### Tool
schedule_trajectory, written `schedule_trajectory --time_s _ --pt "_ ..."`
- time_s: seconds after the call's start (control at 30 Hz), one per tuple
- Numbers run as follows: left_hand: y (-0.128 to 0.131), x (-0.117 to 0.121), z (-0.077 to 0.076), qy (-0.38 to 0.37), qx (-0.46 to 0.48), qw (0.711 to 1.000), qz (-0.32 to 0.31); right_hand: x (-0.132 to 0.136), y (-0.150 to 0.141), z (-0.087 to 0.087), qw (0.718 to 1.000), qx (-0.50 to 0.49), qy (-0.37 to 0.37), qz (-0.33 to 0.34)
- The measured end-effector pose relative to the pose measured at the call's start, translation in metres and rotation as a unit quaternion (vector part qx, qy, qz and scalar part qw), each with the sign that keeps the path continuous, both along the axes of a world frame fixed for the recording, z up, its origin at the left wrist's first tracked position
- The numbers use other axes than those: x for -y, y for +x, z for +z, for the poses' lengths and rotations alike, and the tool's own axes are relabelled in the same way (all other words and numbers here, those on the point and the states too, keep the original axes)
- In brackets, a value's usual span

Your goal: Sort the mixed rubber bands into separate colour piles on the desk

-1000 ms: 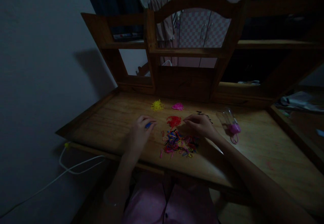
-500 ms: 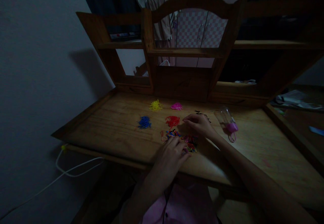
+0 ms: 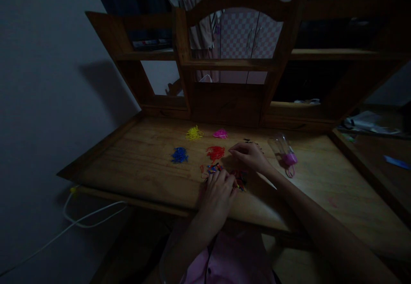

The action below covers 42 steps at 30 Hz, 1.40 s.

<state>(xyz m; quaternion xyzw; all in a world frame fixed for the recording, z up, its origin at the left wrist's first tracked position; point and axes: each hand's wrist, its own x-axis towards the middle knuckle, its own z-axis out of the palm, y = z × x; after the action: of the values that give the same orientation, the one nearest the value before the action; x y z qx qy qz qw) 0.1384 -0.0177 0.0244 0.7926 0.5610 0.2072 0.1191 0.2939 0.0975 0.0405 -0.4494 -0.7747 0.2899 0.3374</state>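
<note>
We see the mixed pile (image 3: pixel 214 168) of small, thin, bright bits on the wooden desk (image 3: pixel 144 181), close to the front edge, partly under our left hand (image 3: pixel 220 190). The left hand lies palm down with its fingers bent into the bits, and its tips are hidden, so we cannot tell if they pinch one. Our right hand (image 3: pixel 252 158) is held just beside the red heap (image 3: pixel 215 152), with its thumb and finger tips close together; it is too dark to tell if they meet or hold something. We think each bit is very light, soft and bendy, and hard to break, but easy to tangle or drop. The best place to take hold would be a loose end or the middle of one bit, with a gentle pinch. The mixed bits point every which way, so the pile has no one long way. One loose loop (image 3: pixel 202 169) at its left side seems to lie with its long way pointing away from us. The yellow heap (image 3: pixel 194 133) pokes out all around, the blue heap (image 3: pixel 179 155) is messy too, and the pink heap (image 3: pixel 220 134) looks wider from side to side.
</note>
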Motion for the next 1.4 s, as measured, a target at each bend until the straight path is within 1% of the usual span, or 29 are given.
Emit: schedule_trajectory --time_s 0.1,0.17,0.2,0.23,0.27,0.33,0.37,0.4,0.43,0.57,0.6,0.67,0.77,0.83,0.97,1.03,1.13,1.23,1.3,1.4 --pt "0.000 0.000 -0.001 0.000 0.016 1.000 0.006 -0.001 0.005 0.007 1.000 0.014 -0.009 0.007" --pt "0.000 -0.001 0.001 0.003 0.026 1.000 -0.001 -0.001 0.016 0.016 0.996 0.057 -0.048 0.054" --pt "-0.001 -0.001 0.003 0.005 0.027 1.000 -0.009 -0.001 0.023 0.022 0.987 0.090 -0.087 0.099" --pt "-0.001 -0.001 0.004 0.007 0.024 0.999 -0.019 0.000 0.032 0.027 0.972 0.124 -0.133 0.148" --pt "-0.002 -0.002 0.005 0.007 0.019 0.999 -0.028 0.001 0.041 0.032 0.951 0.160 -0.185 0.190" --pt "-0.003 -0.003 0.006 0.002 0.011 0.999 -0.035 0.004 0.055 0.038 0.916 0.201 -0.268 0.221" --pt "-0.003 -0.003 0.006 -0.001 0.011 0.999 -0.037 0.006 0.059 0.039 0.907 0.216 -0.289 0.218" --pt "-0.004 -0.003 0.006 -0.004 0.013 0.999 -0.039 0.007 0.060 0.039 0.905 0.225 -0.295 0.207" --pt "-0.004 -0.003 0.006 -0.006 0.016 0.999 -0.041 0.009 0.059 0.038 0.910 0.232 -0.284 0.194" --pt "-0.005 -0.003 0.004 -0.005 0.018 0.999 -0.044 0.017 0.044 0.031 0.938 0.249 -0.176 0.165" --pt "-0.006 -0.003 0.004 -0.002 0.019 0.999 -0.040 0.019 0.040 0.030 0.940 0.255 -0.156 0.162" --pt "-0.007 -0.004 0.003 0.002 0.024 0.999 -0.032 0.023 0.034 0.030 0.942 0.266 -0.141 0.150" --pt "-0.009 -0.006 0.003 -0.009 0.028 0.999 -0.023 0.027 0.030 0.032 0.938 0.283 -0.141 0.143" --pt "-0.010 -0.008 0.004 -0.018 0.024 0.999 -0.022 0.028 0.030 0.033 0.927 0.306 -0.148 0.161" --pt "-0.015 -0.012 0.008 -0.035 0.011 0.998 -0.044 0.027 0.028 0.035 0.902 0.345 -0.152 0.209" --pt "-0.017 -0.013 0.010 -0.042 0.008 0.998 -0.053 0.027 0.026 0.035 0.897 0.355 -0.150 0.216" --pt "-0.020 -0.014 0.010 -0.030 0.012 0.998 -0.062 0.027 0.025 0.036 0.893 0.362 -0.161 0.214" --pt "-0.020 -0.014 0.008 -0.019 0.008 0.998 -0.056 0.026 0.030 0.041 0.893 0.359 -0.183 0.198" --pt "-0.020 -0.014 0.005 -0.014 0.003 0.999 -0.043 0.024 0.035 0.045 0.890 0.356 -0.213 0.189" --pt "-0.018 -0.016 0.001 -0.004 0.007 1.000 -0.024 0.019 0.044 0.047 0.887 0.338 -0.251 0.192"
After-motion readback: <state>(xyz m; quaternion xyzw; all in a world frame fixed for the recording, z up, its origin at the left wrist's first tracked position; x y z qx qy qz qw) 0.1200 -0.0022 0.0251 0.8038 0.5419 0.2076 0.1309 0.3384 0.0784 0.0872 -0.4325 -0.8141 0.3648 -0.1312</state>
